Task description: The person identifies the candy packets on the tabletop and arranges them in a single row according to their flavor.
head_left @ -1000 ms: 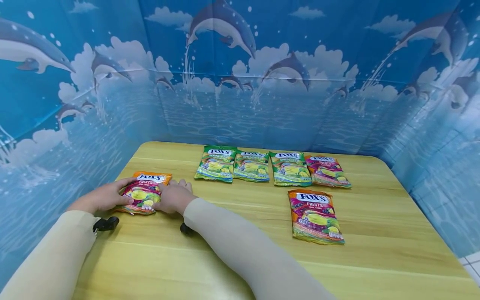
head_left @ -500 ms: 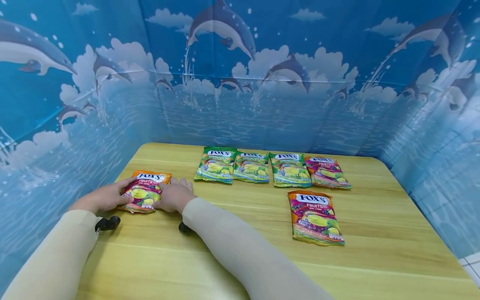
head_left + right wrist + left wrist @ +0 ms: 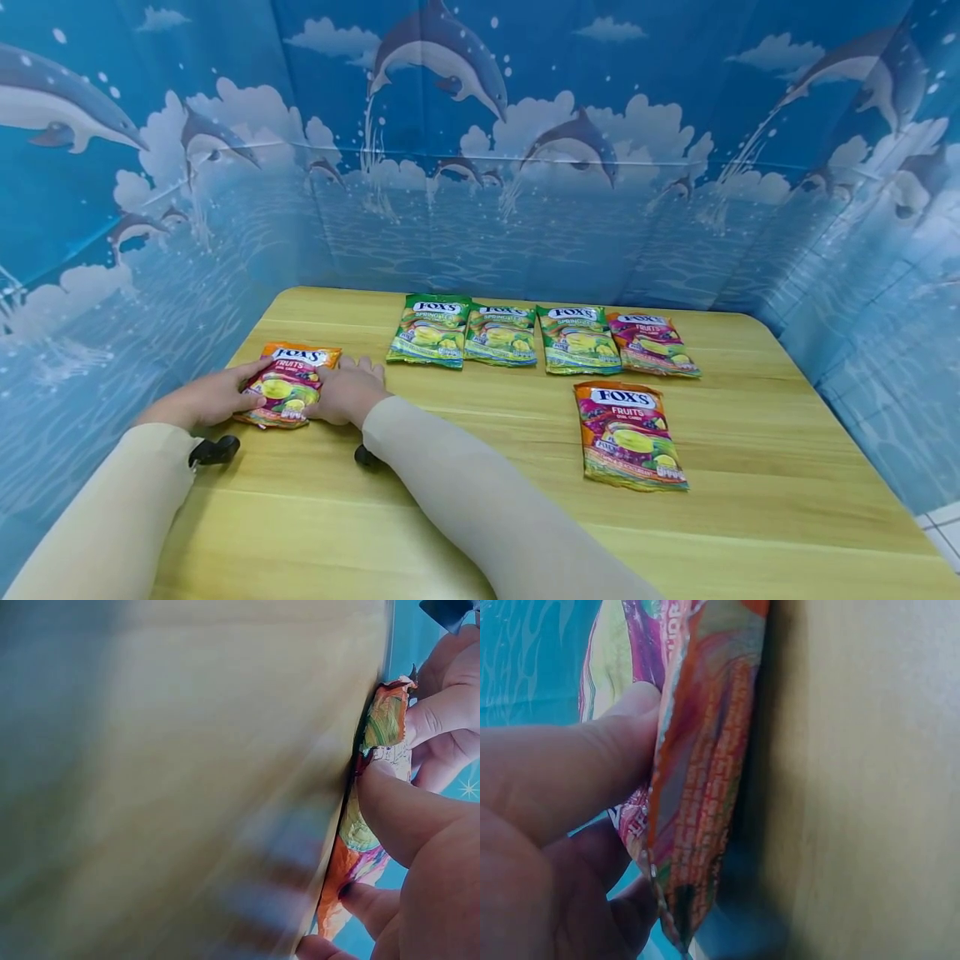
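Note:
An orange and purple Fox's Fruits candy bag lies face up at the left side of the table, between both hands. My left hand grips its left edge. In the left wrist view the thumb presses the bag's printed face, and the other fingers are partly hidden behind the bag. My right hand holds the right edge. In the right wrist view its thumb and a finger touch the bag's side.
Three green Fox's Springtea bags and one Fruits bag form a row along the back of the wooden table. Another Fruits bag lies in front of the row's right end. A dolphin-print curtain surrounds the table.
Hands and candy bag stay in nearly the same place. Only the head view shifts very slightly.

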`<action>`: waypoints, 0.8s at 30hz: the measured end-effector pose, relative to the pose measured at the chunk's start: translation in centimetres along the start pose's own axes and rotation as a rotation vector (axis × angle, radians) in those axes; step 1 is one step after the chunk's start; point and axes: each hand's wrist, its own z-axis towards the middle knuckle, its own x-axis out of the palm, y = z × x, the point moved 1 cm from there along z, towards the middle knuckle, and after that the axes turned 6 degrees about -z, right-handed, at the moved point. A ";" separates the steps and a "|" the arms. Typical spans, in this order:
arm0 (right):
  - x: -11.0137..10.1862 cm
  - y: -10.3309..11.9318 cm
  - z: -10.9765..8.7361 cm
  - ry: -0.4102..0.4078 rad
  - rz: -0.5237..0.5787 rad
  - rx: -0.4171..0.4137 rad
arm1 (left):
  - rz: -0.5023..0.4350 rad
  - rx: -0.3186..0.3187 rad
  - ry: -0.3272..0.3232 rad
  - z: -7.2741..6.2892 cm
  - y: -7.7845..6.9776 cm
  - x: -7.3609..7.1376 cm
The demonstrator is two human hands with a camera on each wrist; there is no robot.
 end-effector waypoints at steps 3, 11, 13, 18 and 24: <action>0.1 -0.1 0.0 -0.004 0.007 -0.001 | -0.005 -0.002 0.002 0.0 -0.2 0.1; 0.0 -0.5 0.2 0.043 0.008 -0.012 | 0.000 0.002 0.018 0.0 -0.6 -0.1; -0.2 -0.9 0.0 0.063 -0.006 -0.036 | -0.009 -0.001 0.018 -0.1 -0.9 -0.1; -1.0 -2.9 -0.7 0.061 -0.061 -0.150 | -0.025 0.021 -0.064 -0.2 -2.2 -0.1; -3.0 -7.1 -3.4 0.005 -0.060 -0.196 | -0.006 0.111 -0.163 0.2 -6.3 0.7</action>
